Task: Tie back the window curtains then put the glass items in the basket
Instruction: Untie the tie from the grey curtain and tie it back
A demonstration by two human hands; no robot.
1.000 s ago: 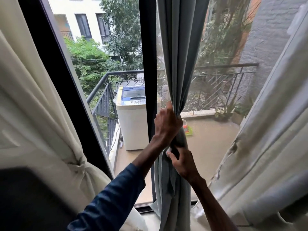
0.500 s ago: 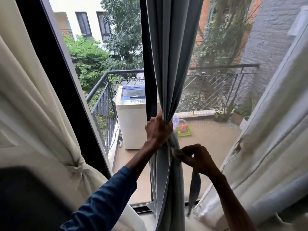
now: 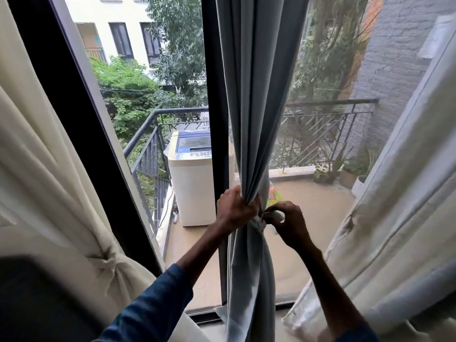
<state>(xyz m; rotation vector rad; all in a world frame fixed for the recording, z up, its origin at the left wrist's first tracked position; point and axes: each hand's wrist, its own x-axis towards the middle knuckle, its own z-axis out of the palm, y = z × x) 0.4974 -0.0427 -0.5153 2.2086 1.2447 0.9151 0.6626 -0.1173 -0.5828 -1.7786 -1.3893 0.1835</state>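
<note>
gripping curtain (image 3: 259, 95), left hand (image 3: 234, 208); tie (image 3: 272, 215), right hand (image 3: 290, 224)

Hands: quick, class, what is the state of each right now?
Left hand: closed, gripping the gathered grey curtain.
Right hand: closed, pinching the tie strip beside the curtain.

You have three curtains before you: one grey curtain (image 3: 256, 95) in the middle, one cream curtain (image 3: 37, 169) at the left and a second cream curtain (image 3: 407, 206) at the right. You see two hands, the left hand (image 3: 234, 208) and the right hand (image 3: 288, 220), and one tie band (image 3: 274, 215). Outside there are one washing machine (image 3: 192, 188) and one railing (image 3: 328, 124). There are several plant pots (image 3: 323, 175), but you cannot tell the exact number.
</note>
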